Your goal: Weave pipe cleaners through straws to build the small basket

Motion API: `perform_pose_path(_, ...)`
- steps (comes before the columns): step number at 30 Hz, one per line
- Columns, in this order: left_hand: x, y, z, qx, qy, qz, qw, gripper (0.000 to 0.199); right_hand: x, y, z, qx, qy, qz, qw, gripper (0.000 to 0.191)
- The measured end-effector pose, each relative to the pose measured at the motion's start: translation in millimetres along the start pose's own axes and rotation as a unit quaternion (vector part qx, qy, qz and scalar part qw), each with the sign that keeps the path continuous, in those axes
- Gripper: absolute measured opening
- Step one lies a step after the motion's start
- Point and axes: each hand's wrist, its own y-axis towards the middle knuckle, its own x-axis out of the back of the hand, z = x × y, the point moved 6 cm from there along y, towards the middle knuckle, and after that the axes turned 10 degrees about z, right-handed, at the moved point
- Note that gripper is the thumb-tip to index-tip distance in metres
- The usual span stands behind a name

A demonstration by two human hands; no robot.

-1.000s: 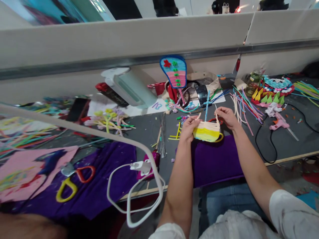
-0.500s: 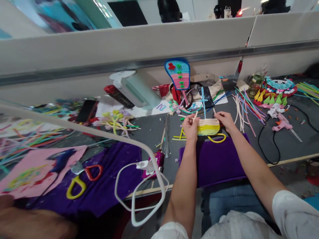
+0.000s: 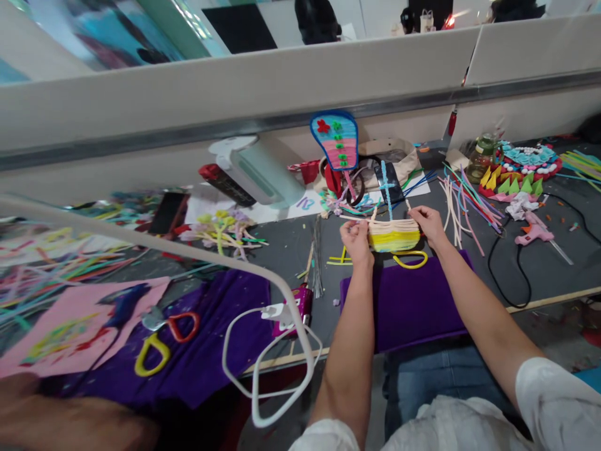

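Observation:
Between my hands is a woven pipe-cleaner piece [image 3: 394,237], cream along the top and yellow below, with a light blue cross-shaped stem [image 3: 387,191] rising behind it. My left hand [image 3: 357,240] pinches its left end, where cream strands stick out. At the upper right corner, my right hand [image 3: 428,224] has its fingers closed on a cream strand. Just below the piece lies a yellow loop [image 3: 410,260], perhaps a scissors handle. A folded purple cloth [image 3: 413,304] is under my forearms.
Right of my hands are loose pipe cleaners [image 3: 453,213] and a pink glue gun [image 3: 535,233]. A white cable [image 3: 256,401] loops at the left front, near scissors [image 3: 153,355]. A blurred hand of another person [image 3: 75,416] is at the lower left. A decorated paddle shape [image 3: 335,141] stands behind.
My left hand has shifted slightly at the left end, and cream strands now extend past it. The woven piece sits slightly higher and to the right. The view has shifted slightly.

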Motion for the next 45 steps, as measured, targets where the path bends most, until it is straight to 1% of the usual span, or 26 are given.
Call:
perform_pose_path(1, -2.2, 1, 5, 0.025, -0.02, 0.011, 0.999, 0.041, -1, -1, 2, 0.006, -0.007, -0.001, 1.0, 0.026)
perform_pose_path(3, -7.3, 1, 11, 0.046, -0.071, 0.027, 0.996, 0.042, -2, -2, 4, 0.014, -0.017, -0.003, 1.0, 0.027)
perform_pose_path(6, -10.3, -1, 14, 0.053, -0.141, 0.005, 0.989, 0.045, -3, -2, 4, 0.008, -0.007, -0.009, 1.0, 0.028)
perform_pose_path(9, -11.4, -3, 15, 0.065, -0.176, -0.023, 0.982, 0.046, -4, -2, -2, -0.02, 0.039, -0.011, 0.999, 0.03)
perform_pose_path(11, -12.9, -4, 13, 0.061, -0.184, -0.026, 0.981, 0.045, -6, -2, -6, -0.044, 0.084, -0.004, 0.995, 0.032)
perform_pose_path(16, -16.5, -6, 10, 0.047, -0.194, -0.022, 0.98, 0.042, -22, -6, -18, -0.129, 0.161, 0.063, 0.976, 0.041)
perform_pose_path(18, -16.8, -6, 12, 0.055, -0.194, -0.022, 0.979, 0.042, -23, -7, -21, -0.139, 0.178, 0.058, 0.972, 0.042)
perform_pose_path(22, -15.2, -5, 20, 0.076, -0.176, -0.015, 0.981, 0.045, -21, -5, -24, -0.123, 0.198, 0.032, 0.972, 0.043)
perform_pose_path(27, -6.1, -1, 24, 0.068, -0.138, -0.036, 0.987, 0.044, -20, -5, -23, -0.118, 0.196, 0.041, 0.973, 0.042)
perform_pose_path(31, -1.1, -1, 20, 0.052, -0.096, -0.044, 0.993, 0.041, -20, -5, -22, -0.116, 0.195, 0.045, 0.973, 0.042)
perform_pose_path(36, 1.2, 1, 12, 0.026, -0.039, -0.026, 0.999, 0.039, -19, -4, -26, -0.122, 0.181, 0.049, 0.975, 0.041)
perform_pose_path(39, 2.4, 1, 8, 0.013, -0.019, -0.024, 0.999, 0.038, -18, -3, -27, -0.123, 0.176, 0.05, 0.975, 0.04)
perform_pose_path(45, -2.7, -3, 7, 0.066, -0.051, 0.006, 0.996, 0.041, -14, -3, -21, -0.117, 0.171, 0.05, 0.977, 0.039)
